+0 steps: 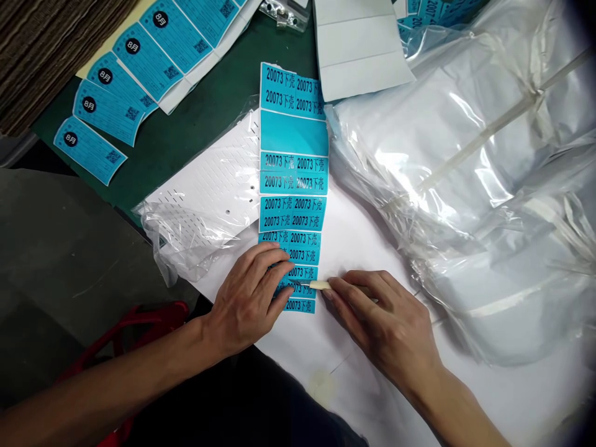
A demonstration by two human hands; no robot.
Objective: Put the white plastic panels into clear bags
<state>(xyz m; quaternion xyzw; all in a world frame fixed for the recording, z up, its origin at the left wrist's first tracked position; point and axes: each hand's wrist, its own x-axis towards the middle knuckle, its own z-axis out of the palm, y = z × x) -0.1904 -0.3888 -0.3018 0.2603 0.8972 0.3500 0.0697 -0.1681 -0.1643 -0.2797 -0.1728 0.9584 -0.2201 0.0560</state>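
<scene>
Blue paper label strip (294, 135): likely light, floppy; take its edges. Left hand (249, 295) presses it, half-open; right hand (388, 316) pinches slim cream-handled blade (319, 285).

Readable print: "20073下壳" and "8月"
The blue sticker strip (293, 184) bears "20073下壳" in black, repeated two to a row. At the upper left, five blue tags (123, 87) each read "8月" in white on black, with QR codes (171, 72) and lettering too fine to read. Partly covered stickers (431, 13), top right, show "2007".
</scene>
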